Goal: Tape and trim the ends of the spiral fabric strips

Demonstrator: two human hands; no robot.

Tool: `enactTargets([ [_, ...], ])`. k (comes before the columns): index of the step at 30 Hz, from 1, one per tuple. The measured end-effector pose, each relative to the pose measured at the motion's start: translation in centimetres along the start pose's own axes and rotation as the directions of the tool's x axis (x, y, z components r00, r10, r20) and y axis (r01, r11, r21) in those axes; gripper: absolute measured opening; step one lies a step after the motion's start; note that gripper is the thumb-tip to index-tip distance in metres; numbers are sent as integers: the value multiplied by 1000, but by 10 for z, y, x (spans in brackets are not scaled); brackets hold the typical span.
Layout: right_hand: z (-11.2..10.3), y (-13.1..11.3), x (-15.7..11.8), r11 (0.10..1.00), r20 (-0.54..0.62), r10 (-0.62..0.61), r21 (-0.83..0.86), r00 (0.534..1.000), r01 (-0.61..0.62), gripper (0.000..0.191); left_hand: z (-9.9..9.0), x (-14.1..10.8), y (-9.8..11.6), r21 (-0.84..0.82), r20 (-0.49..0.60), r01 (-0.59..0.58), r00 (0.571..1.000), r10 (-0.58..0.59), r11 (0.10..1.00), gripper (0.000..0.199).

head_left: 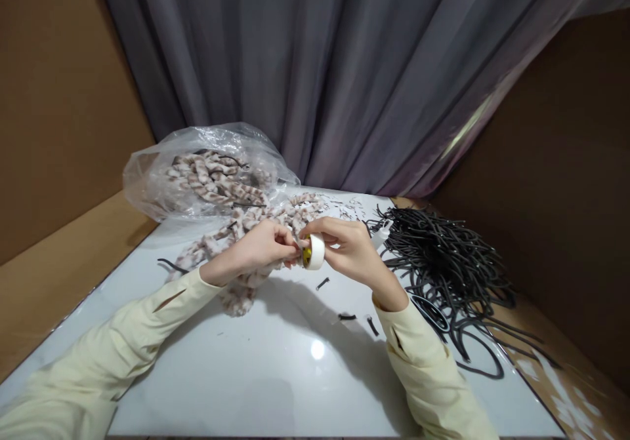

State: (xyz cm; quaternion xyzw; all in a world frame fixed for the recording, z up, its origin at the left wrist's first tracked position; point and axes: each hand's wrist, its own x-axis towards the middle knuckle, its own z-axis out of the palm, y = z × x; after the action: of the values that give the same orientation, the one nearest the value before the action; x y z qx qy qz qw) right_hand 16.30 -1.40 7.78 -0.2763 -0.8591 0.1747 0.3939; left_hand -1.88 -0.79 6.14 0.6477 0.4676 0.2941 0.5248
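My right hand grips a roll of white tape with a yellow inner core, held above the middle of the table. Close against the roll, my left hand is closed in a pinch. What lies between its fingertips is too small and hidden to make out. Just behind and below the left hand lie fluffy brown-and-white fabric pieces. A dark cord end sticks out to their left.
A clear plastic bag with more fluffy pieces sits at the back left. On the right is a heap of black cords, beside a white nozzle bottle. Short black cord bits lie on the white table.
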Motion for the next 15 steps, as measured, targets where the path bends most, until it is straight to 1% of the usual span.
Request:
enactTargets([
  [4,-2,-1,-2,1000,17,-26,11,1000,26,8,-2,0,-2,15,-3,-27,1000,27,1000,10],
  [6,-3,-1,-5,999,19,0,53,1000,-1,9,-2,1,-3,-4,-10,-46,999,46,999,10],
  [7,-4,-1,-7,996,19,22,89,1000,-23,13,-2,1,-2,-8,-19,-57,998,57,998,9],
  [9,-4,0,-10,989,14,48,136,999,-49,25,-2,0,1,-1,-59,-91,994,91,996,7],
  [10,-4,-1,-12,991,11,38,129,999,-39,31,-3,-2,3,10,-90,-114,989,114,993,7],
  [13,-4,-3,-13,999,1,-40,10,999,40,51,-2,-8,8,61,-191,-198,960,206,978,8],
  [15,-3,-5,-13,996,-17,-75,-54,997,74,65,-2,-12,10,102,-249,-266,926,284,959,10],
])
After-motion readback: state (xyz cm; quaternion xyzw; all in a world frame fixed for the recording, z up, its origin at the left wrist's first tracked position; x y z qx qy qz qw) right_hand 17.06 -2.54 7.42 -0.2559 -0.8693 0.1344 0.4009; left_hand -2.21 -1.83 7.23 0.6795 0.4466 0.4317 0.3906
